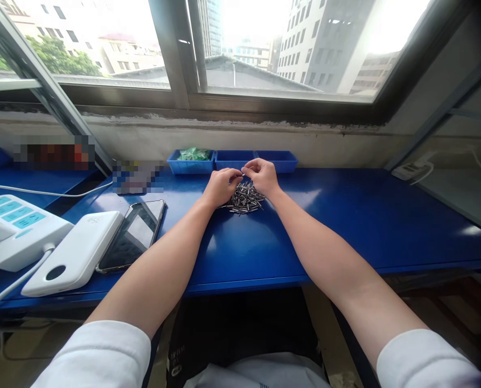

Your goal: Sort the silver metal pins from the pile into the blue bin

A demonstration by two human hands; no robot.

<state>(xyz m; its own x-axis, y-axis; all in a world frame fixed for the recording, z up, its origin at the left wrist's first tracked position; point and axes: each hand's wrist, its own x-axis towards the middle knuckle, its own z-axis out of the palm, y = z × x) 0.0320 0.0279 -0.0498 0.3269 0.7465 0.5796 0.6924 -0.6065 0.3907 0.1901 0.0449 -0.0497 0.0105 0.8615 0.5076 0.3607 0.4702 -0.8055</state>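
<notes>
A heap of small thin metal pins (pixel 245 199) lies on the blue table (pixel 240 253) in front of me. Over its left side is my left hand (pixel 222 186), fingers bent and thumb and fingertips pinched together. My right hand (pixel 263 175) faces it above the heap's far right side, also in a pinch. Between the two sets of fingertips a tiny shiny metal piece (pixel 243 174) shows, looking like one of the pins. Which hand bears it is hard to see, as the fingertips nearly meet there.
Three blue bins stand along the wall: the left bin (pixel 192 166) has green plastic packets (pixel 194 154); the middle bin (pixel 228 161) and right bin (pixel 283 160) are beside it. At left lie a phone (pixel 133 237), a white power bank (pixel 74 253) and a power strip (pixel 22 229) with cables.
</notes>
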